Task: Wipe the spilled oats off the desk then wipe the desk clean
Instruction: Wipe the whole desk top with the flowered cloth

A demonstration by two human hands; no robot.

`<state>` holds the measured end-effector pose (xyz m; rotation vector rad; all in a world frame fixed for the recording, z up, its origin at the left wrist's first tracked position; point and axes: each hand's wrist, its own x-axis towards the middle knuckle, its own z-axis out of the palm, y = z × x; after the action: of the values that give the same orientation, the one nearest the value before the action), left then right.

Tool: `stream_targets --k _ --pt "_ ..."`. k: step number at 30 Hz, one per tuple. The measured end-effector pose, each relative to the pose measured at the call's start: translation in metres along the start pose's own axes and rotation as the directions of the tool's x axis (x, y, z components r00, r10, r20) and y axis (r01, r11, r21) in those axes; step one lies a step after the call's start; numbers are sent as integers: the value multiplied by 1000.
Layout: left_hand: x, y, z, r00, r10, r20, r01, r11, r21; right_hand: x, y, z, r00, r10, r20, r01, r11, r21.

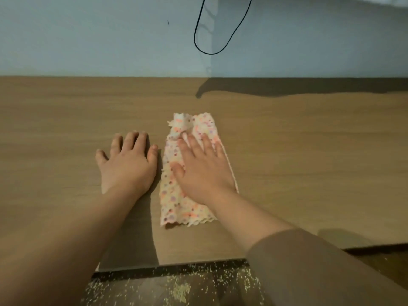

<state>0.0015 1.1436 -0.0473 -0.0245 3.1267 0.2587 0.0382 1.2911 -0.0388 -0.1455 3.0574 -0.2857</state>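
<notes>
A folded cloth (176, 206) with a pink and orange flower print lies on the brown wooden desk (309, 162), near the middle. My right hand (203, 166) rests flat on top of the cloth, fingers spread, pressing it down. My left hand (127, 164) lies flat on the bare desk just to the left of the cloth, fingers apart, holding nothing. Spilled oats (181, 290) are scattered on the dark floor below the desk's front edge. I see no oats on the desk top.
A pale blue wall (88, 40) rises behind the desk. A black cable (212, 53) hangs in a loop against the wall at the upper right. The desk's front edge (172, 267) runs along the bottom of the view.
</notes>
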Motion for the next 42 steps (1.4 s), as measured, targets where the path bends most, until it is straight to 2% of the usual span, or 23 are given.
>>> stream_targets --k 2,7,9,12,18,20,24,26,29,32,34,36,39,41,42 --pt "1 0 1 1000 -1 -22 1 1000 -21 -6 -19 6 996 -90 14 90 996 -19" --pt "-2 0 1 998 1 -58 -5 998 -63 -20 -9 4 983 -170 64 173 984 -44" --pt "-5 1 1 992 39 -116 -44 998 -43 -29 4 2 989 -124 78 127 991 -41" --pt "-12 4 -1 976 96 -193 -97 995 3 -37 27 -2 996 61 64 -59 997 -40" --pt "-29 19 1 1000 -10 23 11 999 -47 -67 57 -7 973 222 61 -220 974 -48" --pt "-42 23 1 998 -13 63 16 999 -49 -83 56 -6 981 185 59 -182 982 -58" --pt "-69 33 -6 988 38 149 -33 999 -39 -123 56 -8 994 -35 100 40 998 -50" --pt "-82 35 -8 971 95 219 -88 995 -41 -136 76 -11 991 -47 128 58 995 -86" --pt "-97 32 -8 952 191 241 -188 981 -39 -142 117 -17 985 153 84 -145 985 -96" --pt "-106 32 -6 959 205 198 -216 976 37 -138 126 -19 913 406 46 -403 913 -69" --pt "-106 36 -3 966 187 176 -202 977 66 -129 107 -15 861 508 12 -508 861 -16" --pt "-106 38 -2 969 179 172 -195 978 78 -120 79 -10 898 439 -8 -439 898 -13" --pt "-106 37 -1 964 194 180 -212 973 88 -119 50 -5 988 149 33 -148 988 -38" --pt "-107 37 -1 962 198 188 -217 972 86 -120 67 -8 995 -17 96 24 997 -76" --pt "-107 37 -2 961 198 195 -218 972 90 -120 85 -10 993 -46 111 57 994 -98"
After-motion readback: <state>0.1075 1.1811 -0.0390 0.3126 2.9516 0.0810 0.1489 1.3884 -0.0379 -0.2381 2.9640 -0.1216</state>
